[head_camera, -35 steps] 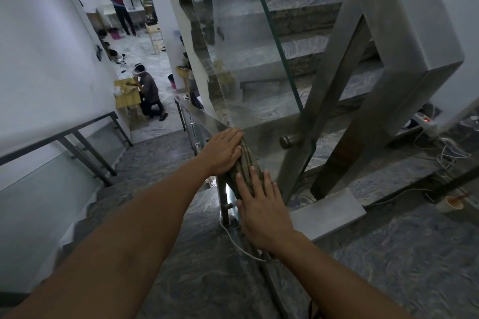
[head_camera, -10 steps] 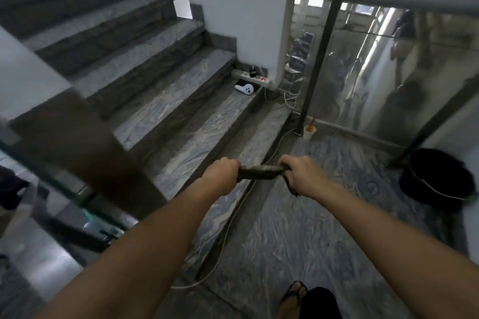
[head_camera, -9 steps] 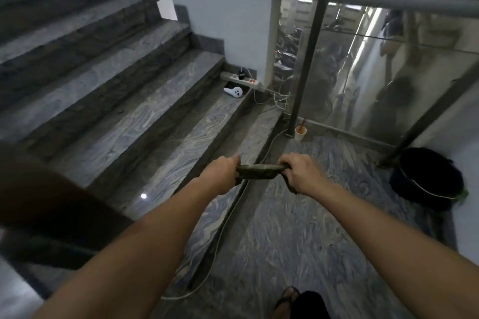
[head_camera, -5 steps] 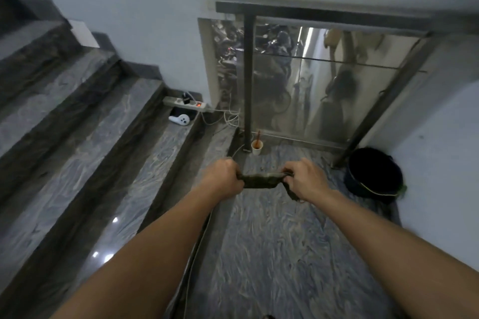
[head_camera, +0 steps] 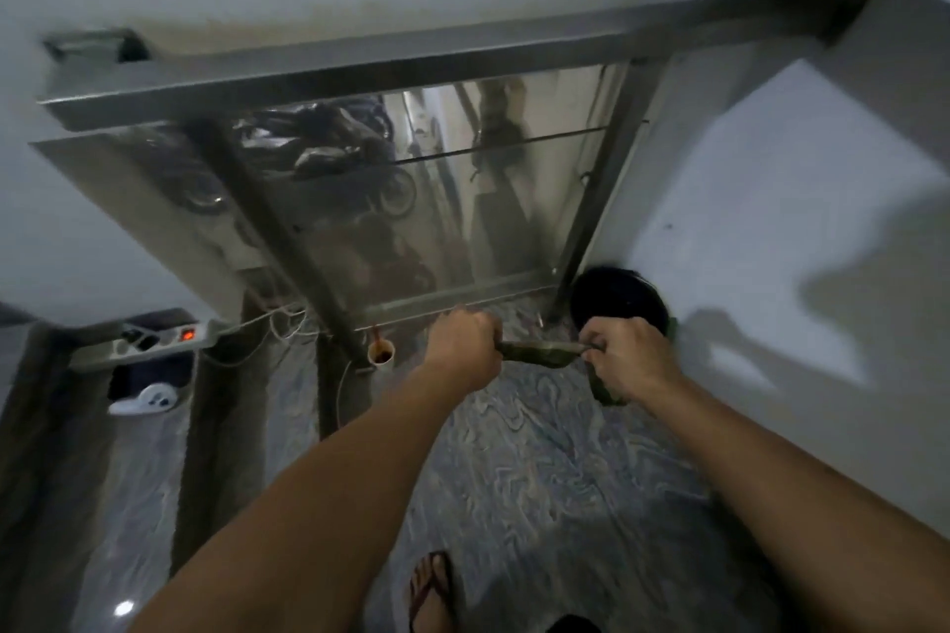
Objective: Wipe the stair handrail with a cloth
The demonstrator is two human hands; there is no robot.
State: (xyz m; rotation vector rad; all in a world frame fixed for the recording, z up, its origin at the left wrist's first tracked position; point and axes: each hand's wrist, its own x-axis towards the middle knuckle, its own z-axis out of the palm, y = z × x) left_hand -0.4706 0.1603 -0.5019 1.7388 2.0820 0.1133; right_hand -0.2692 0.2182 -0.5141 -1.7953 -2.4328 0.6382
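A dark greenish cloth [head_camera: 540, 354] is stretched between both hands in front of me, above the landing floor. My left hand [head_camera: 465, 342] is shut on its left end and my right hand [head_camera: 624, 357] is shut on its right end, where a loose tail hangs down. Beyond the hands a flat steel handrail [head_camera: 360, 69] runs across the top of a glass panel [head_camera: 462, 201], held by dark metal posts. Neither hand touches the rail.
A black bucket [head_camera: 619, 298] stands in the corner by the right wall. A paper cup [head_camera: 381, 352] sits at the foot of the left post. A power strip [head_camera: 159, 337] with cables and a white device [head_camera: 146, 398] lie on the steps at left. My sandalled foot [head_camera: 429, 589] is below.
My view has swung right from the descending rail, past the upward steps, to the landing's glass railing. The cloth left the rail and is now held stretched between both hands.
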